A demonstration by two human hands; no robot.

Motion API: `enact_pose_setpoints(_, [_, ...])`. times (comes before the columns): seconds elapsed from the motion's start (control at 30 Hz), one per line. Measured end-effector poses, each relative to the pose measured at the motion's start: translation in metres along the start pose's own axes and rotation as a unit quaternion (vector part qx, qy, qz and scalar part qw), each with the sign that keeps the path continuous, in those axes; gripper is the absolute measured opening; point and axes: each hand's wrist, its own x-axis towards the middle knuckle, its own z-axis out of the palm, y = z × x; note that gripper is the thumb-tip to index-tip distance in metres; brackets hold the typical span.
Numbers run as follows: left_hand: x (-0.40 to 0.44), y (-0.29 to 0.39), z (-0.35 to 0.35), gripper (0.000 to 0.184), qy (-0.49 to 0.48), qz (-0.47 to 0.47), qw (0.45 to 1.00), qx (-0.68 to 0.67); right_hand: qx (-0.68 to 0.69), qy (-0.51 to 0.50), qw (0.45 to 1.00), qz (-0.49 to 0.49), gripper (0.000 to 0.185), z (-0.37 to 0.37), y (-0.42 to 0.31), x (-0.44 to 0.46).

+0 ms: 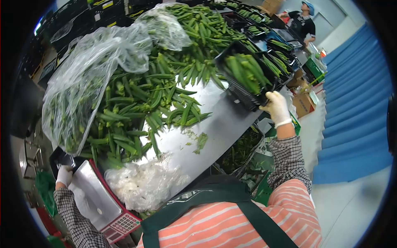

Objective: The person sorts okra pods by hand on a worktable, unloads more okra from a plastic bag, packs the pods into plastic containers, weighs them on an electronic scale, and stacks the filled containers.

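Observation:
My right hand, in a white glove, grips the near corner of a black plastic tray filled with green okra. The tray is tilted over the right side of the metal table. At the far left, my left hand, also gloved, has its fingers on the edge of another black tray, beside the scale. Most of that tray's inside is hidden from me. A large heap of loose okra spreads over the table between my hands.
Clear plastic bags cover part of the heap; crumpled plastic lies near me. Several okra-filled trays stand at the back right. Another person is there. Cardboard boxes and a blue curtain are right.

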Motion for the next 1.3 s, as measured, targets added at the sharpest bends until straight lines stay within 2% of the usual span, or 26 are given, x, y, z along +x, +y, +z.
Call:
enact_pose_setpoints(0.17, [-0.014,0.033,-0.009,0.023,0.028,-0.039,0.999,0.017,0.048,0.090,0.995,0.014,0.021,-0.084,-0.024,0.056])
enact_pose_setpoints(0.33, [-0.028,0.055,-0.017,0.012,0.106,-0.001,0.990,0.094,0.002,0.181,0.982,0.054,0.028,-0.125,-0.042,0.124])
enact_pose_setpoints(0.47, [-0.026,0.038,-0.009,0.006,0.143,0.055,0.974,0.168,-0.042,0.143,0.984,0.099,0.029,-0.131,-0.039,0.161])
enact_pose_setpoints(0.53, [-0.027,0.047,-0.011,0.005,0.159,0.076,0.956,0.235,-0.100,0.134,0.975,0.149,0.039,-0.149,-0.026,0.185])
enact_pose_setpoints(0.6, [-0.037,0.066,-0.020,0.009,0.166,0.073,0.952,0.245,-0.132,0.163,0.962,0.176,0.037,-0.148,-0.028,0.188])
enact_pose_setpoints(0.67, [-0.043,0.077,-0.027,0.016,0.141,0.043,0.949,0.278,-0.169,0.145,0.964,0.143,0.037,-0.174,-0.017,0.203])
enact_pose_setpoints(0.7, [-0.044,0.078,-0.028,0.019,0.143,0.037,0.947,0.286,-0.187,0.064,0.969,0.148,0.037,-0.227,-0.005,0.239])
enact_pose_setpoints(0.73, [-0.046,0.077,-0.028,0.018,0.174,0.038,0.937,0.299,-0.216,0.175,0.955,0.100,0.034,-0.186,-0.015,0.204])
enact_pose_setpoints(0.77, [-0.047,0.076,-0.030,0.015,0.192,0.022,0.931,0.309,-0.199,0.223,0.947,0.121,0.028,-0.174,-0.023,0.193])
enact_pose_setpoints(0.8, [-0.050,0.077,-0.035,0.013,0.227,0.018,0.919,0.323,-0.239,0.180,0.947,0.115,0.035,-0.224,-0.015,0.228])
enact_pose_setpoints(0.87, [-0.061,0.087,-0.055,0.014,0.247,0.010,0.915,0.321,-0.414,0.157,0.896,-0.039,0.042,-0.252,-0.017,0.249])
enact_pose_setpoints(0.97, [-0.100,0.106,-0.084,0.016,0.315,0.013,0.900,0.301,-0.407,0.196,0.826,-0.338,0.041,-0.176,-0.031,0.198])
enact_pose_setpoints(1.0, [-0.115,0.106,-0.087,0.018,0.327,0.006,0.896,0.302,-0.436,0.187,0.819,-0.322,0.030,-0.126,-0.049,0.159])
enact_pose_setpoints(1.03, [-0.132,0.106,-0.087,0.019,0.349,0.006,0.887,0.303,-0.456,0.162,0.802,-0.351,0.025,-0.096,-0.050,0.143])
enact_pose_setpoints(1.07, [-0.150,0.107,-0.083,0.020,0.369,0.006,0.877,0.307,-0.392,0.096,0.840,-0.363,0.020,-0.065,-0.045,0.128])
enact_pose_setpoints(1.1, [-0.165,0.114,-0.075,0.020,0.391,0.013,0.866,0.312,-0.389,0.058,0.850,-0.351,0.019,-0.036,-0.037,0.118])
enact_pose_setpoints(1.13, [-0.181,0.124,-0.067,0.020,0.412,0.018,0.854,0.317,-0.404,0.025,0.839,-0.363,0.018,0.000,-0.031,0.098])
enact_pose_setpoints(1.17, [-0.195,0.130,-0.052,0.020,0.415,0.011,0.855,0.310,-0.417,-0.003,0.806,-0.421,0.014,0.028,-0.019,0.084])
enact_pose_setpoints(1.2, [-0.205,0.135,-0.032,0.020,0.418,0.002,0.857,0.303,-0.407,-0.042,0.809,-0.422,0.011,0.054,-0.009,0.072])
enact_pose_setpoints(1.23, [-0.216,0.145,-0.014,0.021,0.392,-0.007,0.878,0.274,-0.374,-0.091,0.829,-0.406,0.010,0.076,0.005,0.064])
enact_pose_setpoints(1.3, [-0.235,0.145,0.021,0.026,0.316,-0.011,0.924,0.215,-0.370,-0.164,0.807,-0.429,0.010,0.112,0.034,0.056])
